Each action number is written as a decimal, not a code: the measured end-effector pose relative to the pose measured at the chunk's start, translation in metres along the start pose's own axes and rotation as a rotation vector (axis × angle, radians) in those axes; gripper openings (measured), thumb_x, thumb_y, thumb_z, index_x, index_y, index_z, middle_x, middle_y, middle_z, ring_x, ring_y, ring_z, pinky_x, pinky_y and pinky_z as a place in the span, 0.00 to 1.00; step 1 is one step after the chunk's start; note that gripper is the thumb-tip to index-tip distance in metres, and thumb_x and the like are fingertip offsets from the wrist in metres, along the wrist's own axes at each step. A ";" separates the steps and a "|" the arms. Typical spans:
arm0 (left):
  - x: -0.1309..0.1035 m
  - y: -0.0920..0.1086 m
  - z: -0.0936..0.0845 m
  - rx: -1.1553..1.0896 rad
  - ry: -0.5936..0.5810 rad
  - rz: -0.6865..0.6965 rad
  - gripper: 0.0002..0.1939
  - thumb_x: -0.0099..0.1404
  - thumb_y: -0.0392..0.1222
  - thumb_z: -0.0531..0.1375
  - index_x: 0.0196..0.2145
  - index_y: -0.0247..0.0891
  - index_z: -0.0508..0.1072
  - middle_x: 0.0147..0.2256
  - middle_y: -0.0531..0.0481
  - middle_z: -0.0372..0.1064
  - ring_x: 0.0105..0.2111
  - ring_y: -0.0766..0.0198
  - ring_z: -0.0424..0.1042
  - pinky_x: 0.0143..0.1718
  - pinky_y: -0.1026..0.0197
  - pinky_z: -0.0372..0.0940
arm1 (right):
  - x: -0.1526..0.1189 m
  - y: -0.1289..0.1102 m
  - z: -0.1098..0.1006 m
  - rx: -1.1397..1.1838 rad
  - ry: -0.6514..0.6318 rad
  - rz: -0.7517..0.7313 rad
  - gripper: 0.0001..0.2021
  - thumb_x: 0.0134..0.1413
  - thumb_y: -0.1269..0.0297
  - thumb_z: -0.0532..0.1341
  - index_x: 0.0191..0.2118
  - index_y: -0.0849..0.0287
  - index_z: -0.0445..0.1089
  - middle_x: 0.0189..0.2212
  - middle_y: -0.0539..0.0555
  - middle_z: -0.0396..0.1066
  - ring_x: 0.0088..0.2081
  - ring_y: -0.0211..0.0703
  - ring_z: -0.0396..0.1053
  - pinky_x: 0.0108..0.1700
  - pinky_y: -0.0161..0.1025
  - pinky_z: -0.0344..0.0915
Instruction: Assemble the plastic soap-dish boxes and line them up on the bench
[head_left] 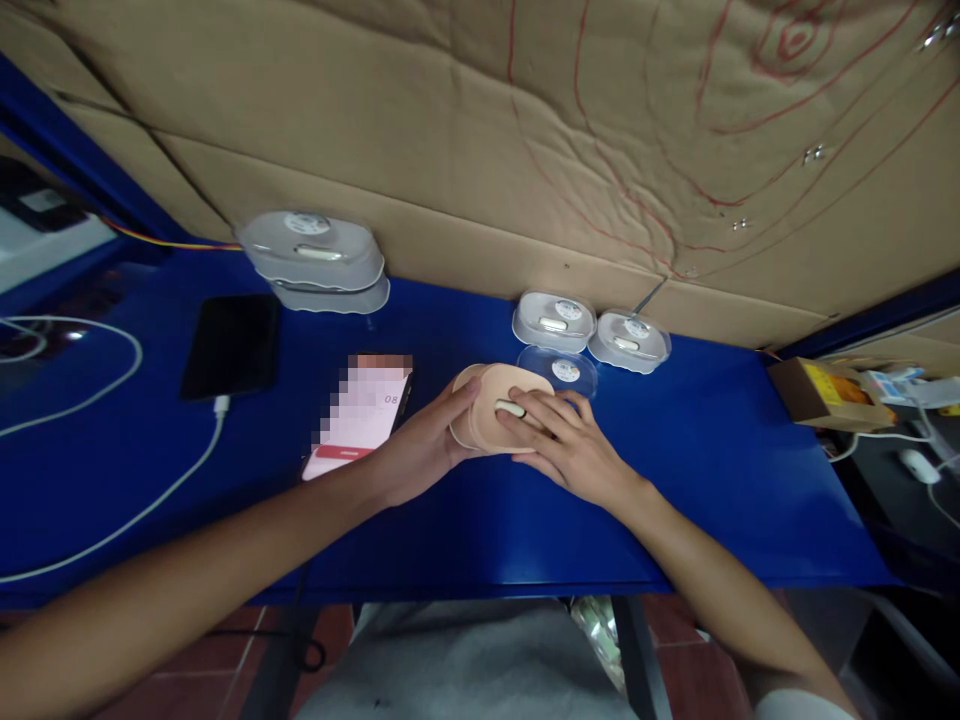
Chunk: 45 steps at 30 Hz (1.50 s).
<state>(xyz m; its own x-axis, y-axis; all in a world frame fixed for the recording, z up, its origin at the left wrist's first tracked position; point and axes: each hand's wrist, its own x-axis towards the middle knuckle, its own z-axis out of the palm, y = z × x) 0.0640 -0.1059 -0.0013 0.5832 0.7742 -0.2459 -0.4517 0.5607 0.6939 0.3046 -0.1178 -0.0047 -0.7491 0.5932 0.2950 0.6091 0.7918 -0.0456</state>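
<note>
Over the middle of the blue table, my left hand (431, 445) grips a beige rounded container (487, 435) by its left side, thumb on top. It looks like two pieces, one overlapping the other and offset to the right. The upper piece is a beige lid (499, 385) with a pale oblong handle (511, 408). My right hand (570, 435) holds this lid from the right, its fingers over the top beside the handle. The fingers under the container are hidden. Just behind it lies a clear lid (568, 371) with a round sticker.
Grey lidded containers stand at the back, stacked at left (322, 255) and side by side at right (553, 322). A lit phone (364, 405), a dark phone (231, 350) with a white cable, and a cardboard box (825, 395) are around. Brown cardboard (375, 150) rises behind.
</note>
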 end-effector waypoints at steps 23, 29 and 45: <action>0.004 0.015 0.004 -0.039 0.383 0.067 0.15 0.75 0.48 0.58 0.48 0.39 0.82 0.45 0.46 0.83 0.46 0.52 0.80 0.35 0.61 0.76 | -0.018 0.042 -0.010 0.086 -0.186 0.297 0.42 0.69 0.45 0.62 0.80 0.47 0.43 0.77 0.63 0.50 0.76 0.65 0.51 0.71 0.67 0.54; 0.004 0.015 0.004 -0.041 0.373 0.044 0.15 0.75 0.48 0.58 0.44 0.39 0.82 0.40 0.48 0.83 0.42 0.56 0.79 0.37 0.62 0.73 | -0.019 0.049 -0.008 0.048 -0.146 0.348 0.31 0.73 0.48 0.58 0.75 0.50 0.57 0.69 0.64 0.64 0.69 0.63 0.61 0.66 0.61 0.60; 0.000 0.003 -0.004 0.088 0.248 -0.145 0.20 0.73 0.54 0.63 0.53 0.40 0.83 0.51 0.45 0.83 0.52 0.50 0.78 0.46 0.59 0.71 | -0.026 0.053 -0.002 0.045 -0.165 0.425 0.37 0.70 0.40 0.59 0.77 0.44 0.50 0.72 0.66 0.54 0.71 0.71 0.55 0.65 0.71 0.60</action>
<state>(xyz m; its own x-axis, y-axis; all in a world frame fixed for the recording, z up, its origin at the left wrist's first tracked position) 0.0602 -0.1030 -0.0016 0.4495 0.7419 -0.4976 -0.3086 0.6517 0.6928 0.3574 -0.0914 -0.0125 -0.4686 0.8792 0.0857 0.8621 0.4763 -0.1727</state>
